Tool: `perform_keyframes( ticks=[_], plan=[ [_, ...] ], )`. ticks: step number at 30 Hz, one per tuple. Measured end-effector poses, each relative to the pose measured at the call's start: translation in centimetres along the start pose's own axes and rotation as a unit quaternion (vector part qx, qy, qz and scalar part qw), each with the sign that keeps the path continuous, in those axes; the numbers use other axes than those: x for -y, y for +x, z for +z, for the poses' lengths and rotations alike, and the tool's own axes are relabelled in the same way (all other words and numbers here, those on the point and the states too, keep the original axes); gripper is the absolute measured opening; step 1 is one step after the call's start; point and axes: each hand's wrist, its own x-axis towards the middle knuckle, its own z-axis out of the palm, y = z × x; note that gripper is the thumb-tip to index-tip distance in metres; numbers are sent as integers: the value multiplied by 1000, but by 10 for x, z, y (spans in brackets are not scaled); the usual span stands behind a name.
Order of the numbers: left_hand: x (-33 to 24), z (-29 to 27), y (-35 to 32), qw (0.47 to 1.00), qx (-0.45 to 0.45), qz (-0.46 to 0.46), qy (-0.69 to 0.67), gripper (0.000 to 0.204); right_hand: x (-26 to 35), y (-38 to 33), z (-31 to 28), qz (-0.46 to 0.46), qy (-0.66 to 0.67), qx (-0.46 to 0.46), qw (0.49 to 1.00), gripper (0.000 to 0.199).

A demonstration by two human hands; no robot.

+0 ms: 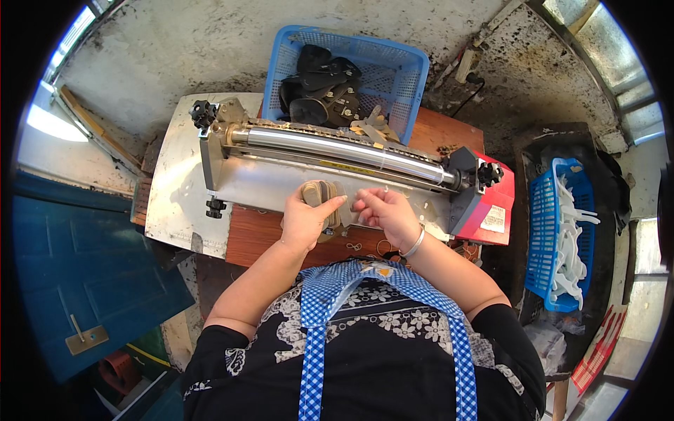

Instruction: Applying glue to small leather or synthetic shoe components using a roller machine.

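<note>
My left hand [302, 221] is closed around a stack of flat, rounded tan and brown pieces [321, 191], held in front of my chest at the near side of a roller machine. My right hand [394, 219] is just to the right of the stack, thumb and fingers pinched together. Whatever it pinches, if anything, is too small to make out. Behind both hands runs the machine's long shiny metal roller [330, 149], with a metal bed [270, 184] below it.
Behind the roller stands a blue plastic basket [419, 84] holding black shoe-like parts [319, 81] and tan pieces [375, 128]. Black knobs [489, 174] and a red housing [500, 210] mark the machine's right end. Thin loops [354, 246] lie on the brown tabletop [256, 235]. Another blue basket [539, 231] holds white pieces.
</note>
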Motion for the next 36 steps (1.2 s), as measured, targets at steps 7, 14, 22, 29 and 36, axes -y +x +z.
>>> perform_keyframes(
  ticks=[7, 14, 22, 29, 36],
  plan=[
    [0, -1, 2, 992, 3, -67, -103, 22, -1, -14, 3, -62, -124, -1, 990, 14],
    [-5, -1, -1, 994, 5, -49, -100, 22, -3, -2, -10, -39, -193, -44, 979, 14],
    [-1, -3, -1, 1000, -14, -19, -12, 26, 11, -5, -2, -160, -229, 4, 960, 14],
    [-6, -6, -4, 999, 6, -26, -43, 29, 109, 65, -32, -250, -527, -151, 798, 29],
    [-1, -15, -5, 996, 0, -53, -69, 30, 109, 148, -48, -38, -660, 198, 724, 67]
  ],
)
